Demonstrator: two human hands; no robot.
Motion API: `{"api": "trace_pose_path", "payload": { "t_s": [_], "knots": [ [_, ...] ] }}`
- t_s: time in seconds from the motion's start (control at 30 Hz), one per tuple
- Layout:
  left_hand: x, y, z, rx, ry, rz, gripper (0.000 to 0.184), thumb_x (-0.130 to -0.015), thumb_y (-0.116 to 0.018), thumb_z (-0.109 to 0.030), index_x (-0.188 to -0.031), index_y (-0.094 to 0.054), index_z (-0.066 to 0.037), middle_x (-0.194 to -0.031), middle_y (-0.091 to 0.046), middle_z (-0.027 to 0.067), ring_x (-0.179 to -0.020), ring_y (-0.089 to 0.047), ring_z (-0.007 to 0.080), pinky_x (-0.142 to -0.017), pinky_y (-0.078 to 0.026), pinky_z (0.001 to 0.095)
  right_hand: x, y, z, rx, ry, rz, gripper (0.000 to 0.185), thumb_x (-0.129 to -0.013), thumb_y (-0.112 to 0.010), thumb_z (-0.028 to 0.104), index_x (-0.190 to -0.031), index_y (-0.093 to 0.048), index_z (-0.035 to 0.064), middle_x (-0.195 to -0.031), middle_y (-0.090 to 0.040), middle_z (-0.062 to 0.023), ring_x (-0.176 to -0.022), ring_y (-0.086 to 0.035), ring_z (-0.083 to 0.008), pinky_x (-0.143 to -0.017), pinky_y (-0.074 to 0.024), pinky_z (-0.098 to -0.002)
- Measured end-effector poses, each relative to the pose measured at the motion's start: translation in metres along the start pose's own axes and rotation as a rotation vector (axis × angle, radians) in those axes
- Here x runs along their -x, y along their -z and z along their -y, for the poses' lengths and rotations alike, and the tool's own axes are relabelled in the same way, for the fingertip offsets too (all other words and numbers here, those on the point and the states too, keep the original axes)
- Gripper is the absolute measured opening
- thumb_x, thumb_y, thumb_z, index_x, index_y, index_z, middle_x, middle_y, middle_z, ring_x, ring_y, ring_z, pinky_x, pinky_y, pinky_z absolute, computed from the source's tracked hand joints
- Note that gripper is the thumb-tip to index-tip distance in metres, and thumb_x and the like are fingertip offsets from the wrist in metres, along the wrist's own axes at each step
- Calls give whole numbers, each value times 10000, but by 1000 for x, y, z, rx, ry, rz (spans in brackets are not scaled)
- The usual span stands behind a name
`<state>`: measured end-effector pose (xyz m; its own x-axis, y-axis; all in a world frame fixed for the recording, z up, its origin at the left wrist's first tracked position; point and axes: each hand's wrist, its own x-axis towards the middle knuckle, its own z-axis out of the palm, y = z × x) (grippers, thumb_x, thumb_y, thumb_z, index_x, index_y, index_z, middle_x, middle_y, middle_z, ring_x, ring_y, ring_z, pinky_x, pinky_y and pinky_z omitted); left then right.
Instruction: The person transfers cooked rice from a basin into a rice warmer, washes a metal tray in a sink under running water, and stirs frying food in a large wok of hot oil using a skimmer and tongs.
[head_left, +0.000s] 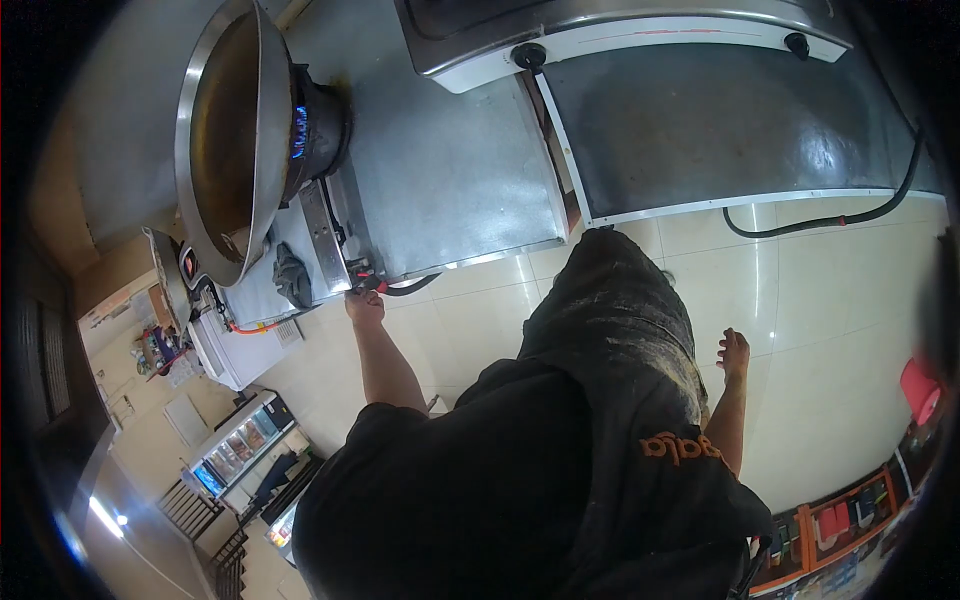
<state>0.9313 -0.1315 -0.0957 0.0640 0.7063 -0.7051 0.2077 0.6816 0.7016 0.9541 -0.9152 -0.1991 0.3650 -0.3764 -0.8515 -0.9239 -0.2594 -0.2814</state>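
Observation:
My left hand (366, 306) is closed at the front edge of the steel counter, against the end of the burner's metal bar (325, 235) and beside a red valve (368, 283); what its fingers hold is too small to tell. Blue flames burn on the black burner (322, 125). Over it sits a large wok (225, 130) with a brownish inside, which looks strongly tilted in this view. A dark cloth (291, 277) lies left of the bar. On the other side, my right hand (734, 353) hangs over the floor, fingers loosely bent and apart, holding nothing.
Ahead is a steel counter (450, 170). A steel appliance with black knobs (640, 50) stands at the top, and a black hose (850, 217) hangs at the right. Tiled floor (810, 290) lies below. A display case (240, 445) is at lower left, red-framed shelves (845, 525) at lower right.

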Motion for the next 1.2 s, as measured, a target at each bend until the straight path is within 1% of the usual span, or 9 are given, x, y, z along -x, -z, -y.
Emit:
{"api": "trace_pose_path", "payload": {
  "t_s": [0.13, 0.33, 0.43, 0.67, 0.73, 0.77, 0.97, 1.07, 1.2],
  "knots": [
    [6, -4, -5, 29, 59, -11, 274, -905, -380, -290, -660, -384, -168, -488, -310, -48, -381, -313, 65, -325, -213, 176, 5, -2, -9, -14, -39, 12, 397, -879, -468, 431, -1057, -579, 94, -824, -577, -31, -613, -520, -133, -490, -447, -302],
    [12, -7, -7, 92, 91, 66, 289, -907, -386, -259, -629, -389, -181, -491, -331, -48, -371, -306, 61, -319, -205, 174, 7, -7, -3, -12, -22, -5, 410, -879, -471, 437, -1063, -580, 87, -835, -582, -43, -642, -530, -141, -502, -455, -302],
    [-6, 4, -8, 97, 96, 124, 294, -908, -392, -252, -622, -403, -184, -492, -351, -49, -365, -304, 56, -318, -201, 175, 6, -9, 0, -24, 3, -1, 411, -882, -473, 437, -1067, -581, 86, -843, -585, -48, -649, -533, -144, -508, -460, -302],
    [-4, 4, -14, 205, 190, 180, 296, -914, -388, -218, -622, -412, -175, -498, -363, -45, -365, -299, 56, -321, -201, 175, 7, -14, 6, -49, 9, 4, 400, -889, -484, 434, -1065, -582, 88, -841, -579, -41, -644, -517, -131, -509, -448, -290],
    [-8, 6, -14, 225, 196, 218, 299, -918, -384, -213, -624, -411, -167, -494, -355, -44, -364, -298, 59, -320, -204, 177, 5, -16, 1, -58, 23, -13, 381, -896, -492, 417, -1039, -584, 76, -801, -580, -35, -591, -518, -117, -450, -447, -272],
    [-9, 8, -15, 249, 221, 211, 297, -917, -388, -210, -625, -411, -162, -492, -351, -42, -363, -297, 61, -319, -206, 179, 3, -17, -2, -63, 29, -21, 372, -899, -496, 408, -1025, -585, 69, -781, -580, -33, -565, -519, -110, -420, -447, -263],
    [-13, 10, -21, 338, 339, 202, 283, -905, -420, -200, -627, -411, -148, -477, -331, -33, -358, -292, 64, -323, -217, 185, 0, -23, -12, -63, 2, -28, 362, -892, -512, 399, -1005, -594, 65, -752, -581, -34, -556, -521, -109, -413, -447, -267],
    [-10, 10, -26, 355, 411, 156, 283, -893, -441, -212, -618, -416, -149, -473, -328, -30, -359, -292, 62, -325, -222, 187, -9, -26, -23, -50, -26, 30, 367, -886, -486, 421, -1029, -594, 101, -813, -579, -28, -620, -509, -120, -485, -430, -281],
    [-8, 12, -32, 396, 512, 96, 290, -878, -467, -242, -603, -427, -158, -470, -323, -32, -374, -310, 63, -336, -237, 186, -11, -35, -26, -44, -13, 26, 367, -885, -481, 416, -1032, -595, 100, -812, -578, -25, -619, -506, -117, -486, -423, -277]
  ]
}}
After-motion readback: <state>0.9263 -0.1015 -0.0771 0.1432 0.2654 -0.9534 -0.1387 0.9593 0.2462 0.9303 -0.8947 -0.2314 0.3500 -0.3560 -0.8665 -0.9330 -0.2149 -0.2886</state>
